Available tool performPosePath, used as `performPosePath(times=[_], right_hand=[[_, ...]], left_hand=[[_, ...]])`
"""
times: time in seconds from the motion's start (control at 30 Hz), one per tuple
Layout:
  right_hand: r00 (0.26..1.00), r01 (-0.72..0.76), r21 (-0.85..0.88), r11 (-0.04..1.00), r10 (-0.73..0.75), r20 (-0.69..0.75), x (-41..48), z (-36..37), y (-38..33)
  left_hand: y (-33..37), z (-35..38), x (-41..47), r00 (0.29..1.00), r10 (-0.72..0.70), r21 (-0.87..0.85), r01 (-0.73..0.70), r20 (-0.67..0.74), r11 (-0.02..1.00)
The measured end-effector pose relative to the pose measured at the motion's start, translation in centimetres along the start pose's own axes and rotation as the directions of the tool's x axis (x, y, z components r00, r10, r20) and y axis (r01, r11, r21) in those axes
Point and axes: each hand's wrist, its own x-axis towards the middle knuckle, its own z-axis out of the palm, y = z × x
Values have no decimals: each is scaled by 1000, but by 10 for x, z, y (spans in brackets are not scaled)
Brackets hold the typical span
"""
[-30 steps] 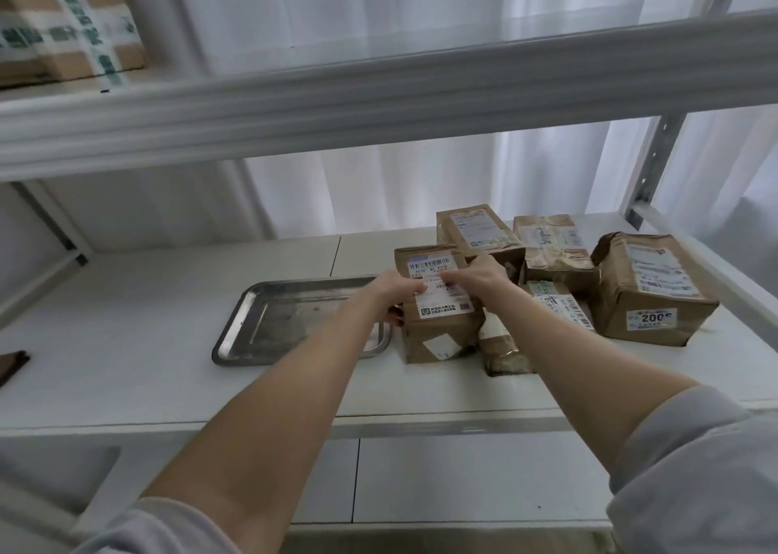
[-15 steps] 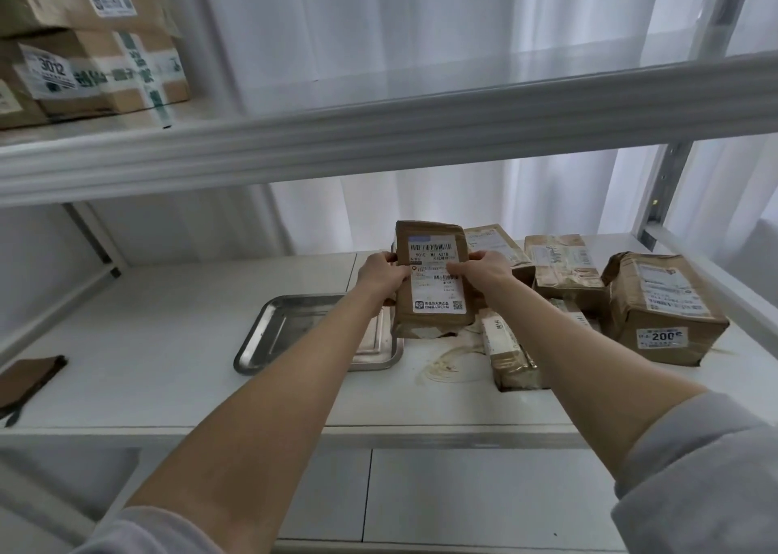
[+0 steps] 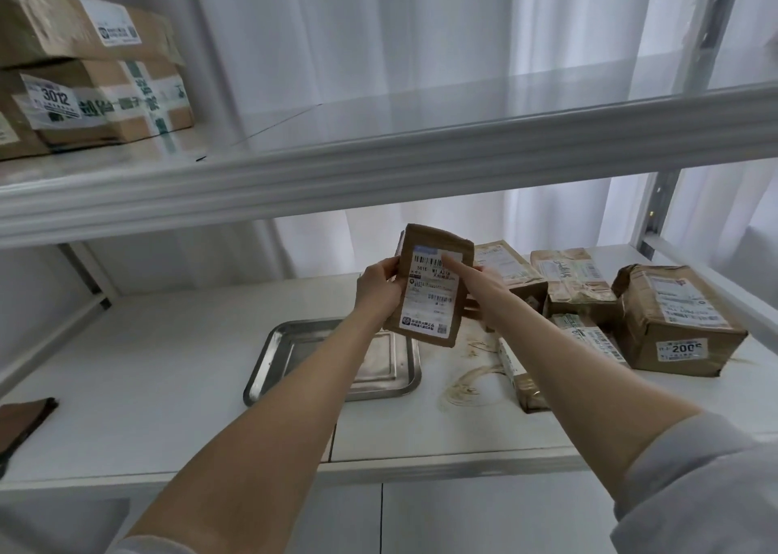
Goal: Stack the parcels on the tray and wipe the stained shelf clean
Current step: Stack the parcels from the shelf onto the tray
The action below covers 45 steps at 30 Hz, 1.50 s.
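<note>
A brown labelled parcel (image 3: 431,288) is held upright in the air above the right end of the steel tray (image 3: 286,355). My left hand (image 3: 377,286) grips its left edge. My right hand (image 3: 480,286) holds its right side, with the index finger lying across the label. A brownish stain (image 3: 469,385) shows on the white shelf (image 3: 168,376) just right of the tray. Several more brown parcels lie on the shelf at the right: one marked 2005 (image 3: 673,322), one behind it (image 3: 572,280), one at the back (image 3: 507,265) and a flat one (image 3: 530,381) partly hidden by my right forearm.
An upper shelf board (image 3: 379,157) crosses the view just above the held parcel. Two cardboard boxes (image 3: 92,82) are stacked on it at the left. A dark brown object (image 3: 25,421) lies at the shelf's left edge. A metal upright (image 3: 656,212) stands at the right.
Both hands lifted the parcel off the shelf and raised it upright toward the tray, uncovering the stain where it lay. My view tilted upward.
</note>
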Motion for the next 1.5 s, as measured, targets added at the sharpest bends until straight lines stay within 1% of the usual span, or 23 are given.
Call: performPosePath(times=[0.13, 0.23, 0.33, 0.47, 0.57, 0.6, 0.63, 0.7, 0.73, 0.87, 0.97, 1.07, 1.2, 1.27, 1.4, 1.5], right_hand=[[999, 20, -20, 1000, -21, -37, -1, 8, -2], [998, -66, 40, 997, 66, -6, 3, 10, 0], [986, -165, 162, 973, 162, 31, 4, 6, -1], [985, -167, 263, 950, 169, 16, 5, 3, 0], [984, -170, 293, 941, 178, -2, 6, 5, 2], [984, -169, 293, 941, 176, 3, 6, 6, 2], [985, -166, 290, 942, 170, 13, 7, 7, 3], [988, -154, 261, 953, 149, 39, 8, 8, 4], [989, -143, 235, 962, 132, 62, 7, 8, 4], [980, -122, 136, 983, 98, 175, 8, 7, 7], [969, -108, 76, 991, 88, 232, 10, 6, 7], [958, -86, 64, 994, 65, 281, 10, 6, 5], [956, -86, 33, 996, 74, 283, 12, 5, 6], [953, -94, 13, 995, 86, 290, 12, 3, 8], [944, -104, -8, 995, 101, 315, 14, -1, 12], [961, -101, -20, 995, 102, 258, 18, -1, 12]], left_hand=[[-3, -4, 1, 991, 137, 144, -134, -7, 980], [-6, -6, 3, 977, 210, 207, -202, -20, 957], [-11, -8, 6, 973, 231, 206, -224, -7, 952], [-17, -12, 7, 978, 206, 106, -206, 12, 973], [-15, -14, 5, 994, 106, 9, -106, 22, 994], [-15, -13, 5, 999, 43, -53, -42, 10, 998], [-14, -13, 5, 999, -33, -154, 32, -2, 987], [-12, -14, 6, 980, -199, -369, 188, 10, 910], [-12, -15, 8, 968, -248, -436, 237, 33, 868], [-13, -23, 13, 948, -300, -528, 310, 107, 791], [-14, -24, 14, 922, -347, -626, 374, 171, 685], [-15, -23, 14, 906, -382, -659, 401, 183, 637], [-16, -20, 13, 892, -410, -651, 428, 191, 627], [-17, -21, 12, 885, -409, -641, 449, 223, 622], [-26, -24, 11, 885, -371, -610, 464, 282, 642], [-33, -24, 11, 895, -336, -596, 446, 293, 668]])
